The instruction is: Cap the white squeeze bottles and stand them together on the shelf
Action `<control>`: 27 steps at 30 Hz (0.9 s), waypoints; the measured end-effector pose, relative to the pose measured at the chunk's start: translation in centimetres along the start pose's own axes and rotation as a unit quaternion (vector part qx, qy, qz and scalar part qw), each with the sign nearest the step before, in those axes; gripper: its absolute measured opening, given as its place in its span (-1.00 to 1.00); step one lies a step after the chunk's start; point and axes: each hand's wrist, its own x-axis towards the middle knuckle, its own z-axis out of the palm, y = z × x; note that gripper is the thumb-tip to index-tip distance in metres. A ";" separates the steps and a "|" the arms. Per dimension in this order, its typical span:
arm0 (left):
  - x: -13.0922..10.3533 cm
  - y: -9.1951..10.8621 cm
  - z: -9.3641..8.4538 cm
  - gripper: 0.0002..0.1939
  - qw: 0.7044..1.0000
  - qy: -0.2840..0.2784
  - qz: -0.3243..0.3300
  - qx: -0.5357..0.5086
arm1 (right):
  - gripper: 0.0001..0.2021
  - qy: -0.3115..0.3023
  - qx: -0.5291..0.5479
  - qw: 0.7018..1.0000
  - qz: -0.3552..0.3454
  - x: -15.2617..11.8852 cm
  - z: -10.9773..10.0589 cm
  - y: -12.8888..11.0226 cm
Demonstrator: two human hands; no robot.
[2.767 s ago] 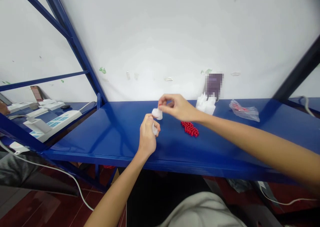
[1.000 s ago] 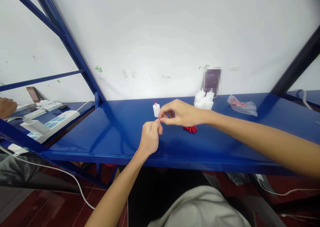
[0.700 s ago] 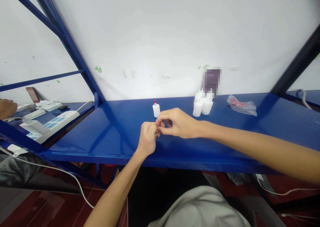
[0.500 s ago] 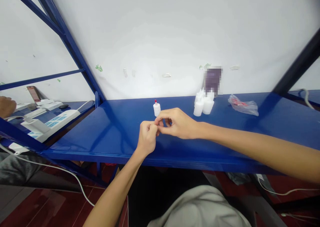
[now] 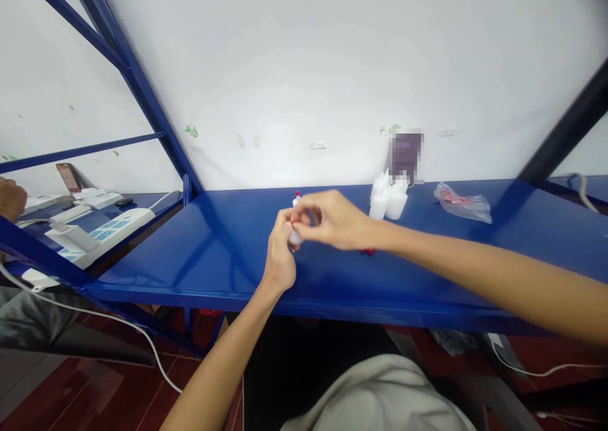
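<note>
My left hand (image 5: 280,254) is closed around a small white bottle (image 5: 295,236) above the blue table. The thumb and forefinger of my right hand (image 5: 332,219) pinch a small red cap (image 5: 293,223) at the top of that bottle. Just behind my hands stands another white bottle with a red tip (image 5: 297,198), its lower part hidden by my right hand. Several white bottles (image 5: 393,202) are grouped upright farther right. Some small red pieces (image 5: 367,252) lie on the table, partly covered by my right forearm.
A clear plastic bag with red items (image 5: 463,203) lies at the right of the blue table (image 5: 228,247). Against the wall leans a blurred dark object (image 5: 405,156). At left are a blue frame, a white power strip (image 5: 114,228) and another person's hand (image 5: 12,198).
Both hands have risen slightly, and my left wrist has turned, so the white bottle in it now shows. The red pieces under my right forearm have come into view.
</note>
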 end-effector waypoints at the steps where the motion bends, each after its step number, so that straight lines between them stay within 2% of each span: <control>1: 0.1 0.1 0.0 -0.71 1.000 0.017 -0.018 0.013 | -0.94 0.030 -0.010 0.999 0.009 1.0 -0.8 0.4; 3: 0.3 0.3 0.0 -0.74 0.997 0.011 -0.050 0.055 | -0.89 0.112 -0.050 0.992 0.038 3.2 -2.5 1.5; 5: 0.3 0.6 0.0 -0.76 0.992 -0.047 -0.061 0.103 | -0.87 0.135 -0.107 0.982 0.070 5.3 -3.6 3.0; 8: -0.1 0.9 0.2 -0.71 0.975 -0.145 -0.072 0.155 | -0.84 0.086 -0.152 0.981 0.090 7.3 -3.5 5.2; 11: -0.4 1.0 0.4 -0.71 0.963 -0.180 -0.101 0.171 | -0.81 0.034 -0.164 0.980 0.104 7.6 -2.0 6.7; 13: -0.5 1.0 0.4 -0.72 0.962 -0.182 -0.113 0.171 | -0.80 0.004 -0.176 0.978 0.115 7.3 -1.2 7.1; 15: -0.4 1.0 0.4 -0.71 0.961 -0.185 -0.103 0.178 | -0.75 -0.016 -0.189 0.974 0.122 6.8 -1.4 7.0; 17: -0.4 1.1 0.4 -0.67 0.958 -0.189 -0.074 0.203 | -0.69 -0.019 -0.214 0.969 0.123 6.2 -2.9 6.7; 19: -0.4 1.2 0.4 -0.63 0.951 -0.191 -0.041 0.239 | -0.66 -0.025 -0.272 0.953 0.128 5.2 -5.3 6.2; 20: -0.5 1.2 0.4 -0.62 0.947 -0.191 -0.028 0.255 | -0.66 -0.049 -0.316 0.938 0.134 4.5 -6.6 6.0; 24: -0.6 1.3 0.7 -0.62 0.937 -0.194 -0.011 0.292 | -0.62 -0.189 -0.457 0.842 0.217 0.7 -11.2 5.8; 27: -0.6 1.3 0.9 -0.62 0.936 -0.193 -0.016 0.295 | -0.56 -0.228 -0.478 0.817 0.228 -1.8 -12.2 6.0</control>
